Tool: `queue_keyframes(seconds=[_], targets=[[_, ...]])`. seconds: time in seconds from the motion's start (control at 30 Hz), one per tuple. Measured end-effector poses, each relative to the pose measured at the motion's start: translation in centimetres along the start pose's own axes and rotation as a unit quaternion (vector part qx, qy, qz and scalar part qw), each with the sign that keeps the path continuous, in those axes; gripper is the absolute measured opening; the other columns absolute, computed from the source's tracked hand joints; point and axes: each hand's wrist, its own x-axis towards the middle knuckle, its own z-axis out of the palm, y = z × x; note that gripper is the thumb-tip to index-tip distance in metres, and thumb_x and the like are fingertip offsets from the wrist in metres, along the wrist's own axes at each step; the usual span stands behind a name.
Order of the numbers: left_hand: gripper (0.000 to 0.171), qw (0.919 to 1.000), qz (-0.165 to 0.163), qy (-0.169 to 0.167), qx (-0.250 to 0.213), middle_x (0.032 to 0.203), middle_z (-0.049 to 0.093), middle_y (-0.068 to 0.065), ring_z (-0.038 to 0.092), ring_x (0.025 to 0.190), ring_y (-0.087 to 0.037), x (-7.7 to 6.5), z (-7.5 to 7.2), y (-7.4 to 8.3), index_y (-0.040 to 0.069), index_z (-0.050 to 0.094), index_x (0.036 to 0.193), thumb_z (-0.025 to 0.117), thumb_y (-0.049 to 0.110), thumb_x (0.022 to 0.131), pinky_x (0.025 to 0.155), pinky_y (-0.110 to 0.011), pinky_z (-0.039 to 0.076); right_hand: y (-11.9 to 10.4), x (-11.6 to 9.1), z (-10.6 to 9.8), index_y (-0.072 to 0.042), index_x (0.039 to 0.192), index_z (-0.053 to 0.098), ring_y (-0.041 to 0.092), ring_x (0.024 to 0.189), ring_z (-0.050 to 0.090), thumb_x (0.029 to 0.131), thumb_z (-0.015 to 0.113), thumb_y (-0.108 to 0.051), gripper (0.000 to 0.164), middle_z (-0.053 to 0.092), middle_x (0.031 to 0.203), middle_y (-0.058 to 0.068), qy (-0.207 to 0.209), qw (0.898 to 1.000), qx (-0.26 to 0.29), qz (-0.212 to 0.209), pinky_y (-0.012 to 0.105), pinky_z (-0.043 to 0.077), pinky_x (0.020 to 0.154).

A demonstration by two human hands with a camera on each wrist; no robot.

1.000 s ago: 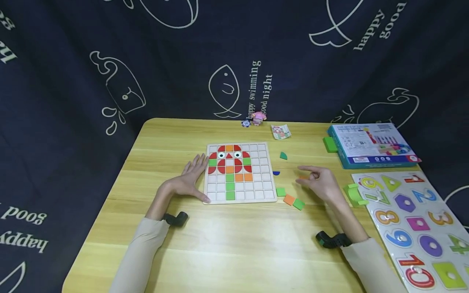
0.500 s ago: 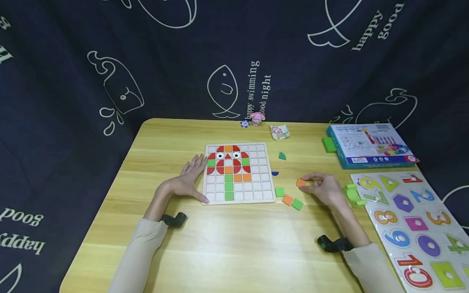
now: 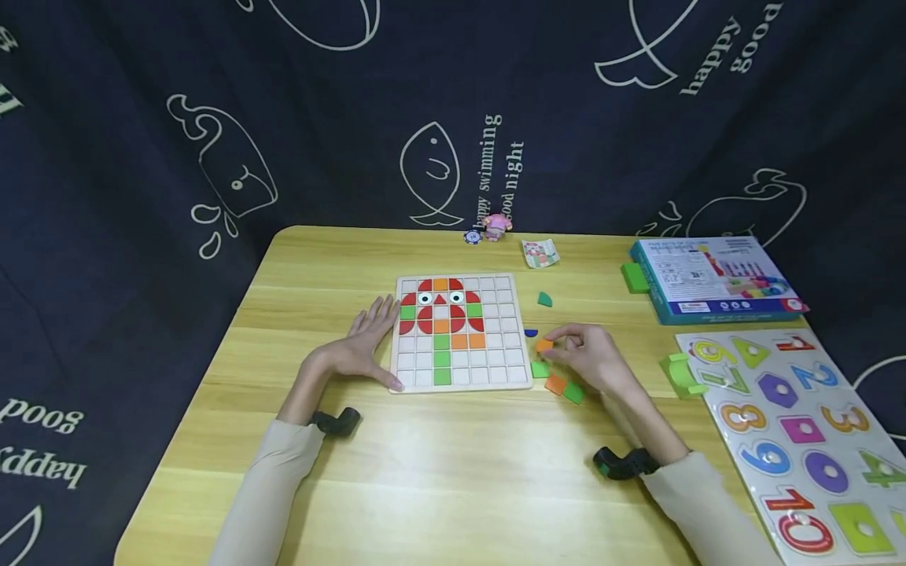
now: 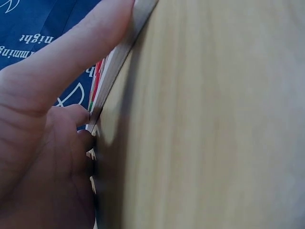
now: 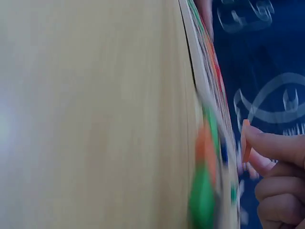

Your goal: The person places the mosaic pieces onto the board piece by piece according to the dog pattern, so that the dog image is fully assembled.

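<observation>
A square white grid board [image 3: 495, 358] lies mid-table, with red, green, orange and eye-patterned tiles set in its upper left and a green column below. My left hand [image 3: 357, 350] rests spread along the board's left edge, its thumb at the near corner; the left wrist view has the thumb [image 4: 71, 57] against the rim. Between thumb and forefinger my right hand [image 3: 589, 355] pinches an orange square tile [image 3: 543, 346], just right of the board. In the right wrist view that tile [image 5: 246, 140] is seen edge-on, held above the table.
Beside the board lie a green tile [image 3: 540, 369], an orange tile [image 3: 555, 384], another green tile [image 3: 574, 393], a blue piece [image 3: 531, 333] and a dark green quarter piece [image 3: 544, 299]. A picture card [image 3: 540, 254] lies behind. Rightward are a boxed set [image 3: 718, 279] and a number board [image 3: 800, 448].
My right hand has picked up the orange tile and carried it left towards the board. My left hand stays at the board's edge.
</observation>
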Motion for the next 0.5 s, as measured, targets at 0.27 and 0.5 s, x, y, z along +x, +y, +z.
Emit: queue_keyframes(seconds=[0.27, 0.5], targets=[[0.145, 1.0000, -0.002, 0.001, 0.001, 0.161, -0.023, -0.009, -0.023, 0.149, -0.029, -0.1, -0.2, 0.1, 0.015, -0.011, 0.155, 0.084, 0.063, 0.056, 0.122, -0.052, -0.010, -6.3, 0.8, 6.4, -0.011, 0.098, 0.073, 0.012, 0.046, 0.031, 0.079, 0.080, -0.019, 0.022, 0.037, 0.051, -0.003, -0.057, 0.997, 0.032, -0.044, 0.021, 0.026, 0.045], [0.145, 1.0000, 0.005, 0.005, -0.003, 0.161, -0.021, -0.013, -0.022, 0.149, -0.032, -0.1, -0.4, 0.4, 0.012, -0.010, 0.155, 0.085, 0.059, 0.057, 0.122, -0.055, -0.009, -7.5, 1.9, 8.9, -0.012, 0.095, 0.076, 0.013, 0.048, 0.035, 0.072, 0.084, -0.016, 0.024, 0.045, 0.053, 0.000, -0.030, 0.999, 0.023, -0.034, 0.023, 0.026, 0.045]])
